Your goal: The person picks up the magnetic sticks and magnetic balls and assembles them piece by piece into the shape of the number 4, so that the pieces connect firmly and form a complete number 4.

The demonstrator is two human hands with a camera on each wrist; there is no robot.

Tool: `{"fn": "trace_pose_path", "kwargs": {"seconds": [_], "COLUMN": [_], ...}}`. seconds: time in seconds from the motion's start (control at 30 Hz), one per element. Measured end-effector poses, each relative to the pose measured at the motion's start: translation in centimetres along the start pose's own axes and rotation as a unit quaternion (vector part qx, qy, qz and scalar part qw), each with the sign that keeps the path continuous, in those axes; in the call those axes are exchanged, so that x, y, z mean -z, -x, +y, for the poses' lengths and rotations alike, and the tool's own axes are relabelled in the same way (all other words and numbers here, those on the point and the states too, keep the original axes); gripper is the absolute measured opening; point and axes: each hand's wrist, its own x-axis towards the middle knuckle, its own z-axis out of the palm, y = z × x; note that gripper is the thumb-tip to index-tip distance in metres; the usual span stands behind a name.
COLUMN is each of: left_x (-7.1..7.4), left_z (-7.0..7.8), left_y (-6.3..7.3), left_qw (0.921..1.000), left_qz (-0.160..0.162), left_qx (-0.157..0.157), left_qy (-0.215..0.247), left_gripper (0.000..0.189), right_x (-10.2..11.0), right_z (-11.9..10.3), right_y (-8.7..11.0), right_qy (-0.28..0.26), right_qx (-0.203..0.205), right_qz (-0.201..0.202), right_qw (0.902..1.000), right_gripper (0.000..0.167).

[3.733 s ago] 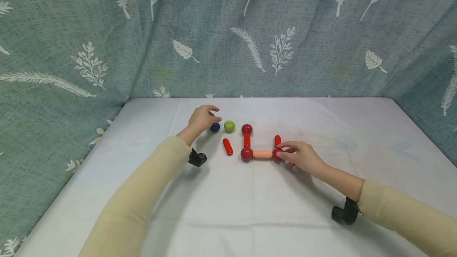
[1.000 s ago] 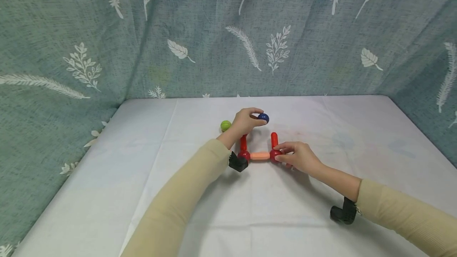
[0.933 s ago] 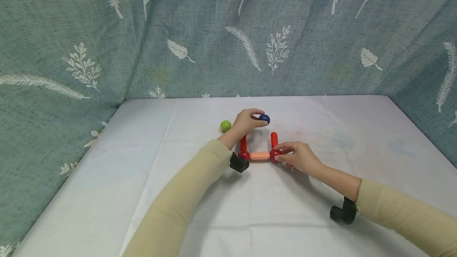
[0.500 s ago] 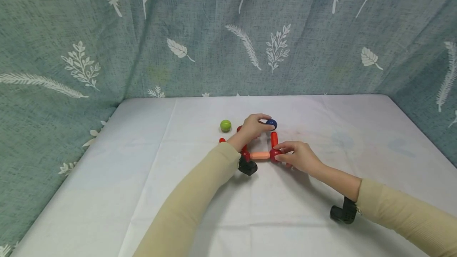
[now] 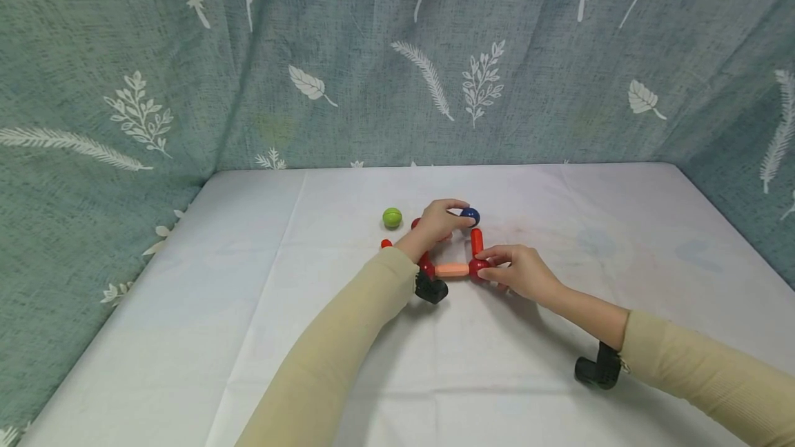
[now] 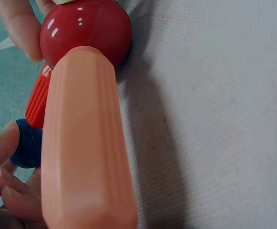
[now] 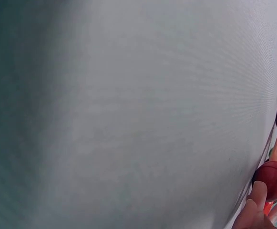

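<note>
Blue ball (image 5: 474, 216) pinched in the left hand (image 5: 437, 221), apparently touching the red stick's (image 5: 477, 243) tip nearer the table's (image 5: 559, 181) far edge; the right hand (image 5: 518, 271) grips the red ball (image 5: 476, 267) at its near end. This looks like a joining step, and the next move seems to call for aligning and pressing the blue ball on, with the red ball braced.

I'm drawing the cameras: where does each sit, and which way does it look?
Head: on the head, facing forward and down at the white cloth; left hand, right hand and both sleeves show.
Left wrist: on that wrist, facing the peach rod and red ball; both hands' fingers at left.
Right wrist: on that wrist, facing mostly white cloth; right fingers at lower right.
Shared: head and left wrist both show the blue ball.
</note>
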Motion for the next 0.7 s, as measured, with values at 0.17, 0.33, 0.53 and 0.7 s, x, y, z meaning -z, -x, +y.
{"fn": "trace_pose_path", "kwargs": {"seconds": [0.17,0.33,0.53,0.7], "left_x": [-0.02,-0.01,0.15,0.13], "left_z": [0.08,0.16,0.08,0.08], "left_y": [0.1,0.29,0.38,0.45], "left_qw": [0.9998,0.9993,0.999,0.999], "left_qz": [-0.011,-0.026,-0.037,-0.037], "left_qx": [-0.001,-0.001,-0.007,-0.006], "left_qy": [-0.015,-0.026,-0.023,-0.025], "left_gripper": [0.04,0.04,0.04,0.04], "right_x": [-0.01,-0.01,-0.02,-0.02], "right_z": [0.03,-0.05,-0.08,-0.08], "right_y": [0.0,0.01,-0.01,0.02], "right_qy": [0.001,-0.001,0.003,0.003], "right_qx": [0.003,0.0,-0.003,-0.001], "right_qz": [0.001,-0.001,-0.003,-0.003], "right_qw": [1.0,1.0,1.0,1.0], "right_gripper": [0.03,0.029,0.03,0.03]}}
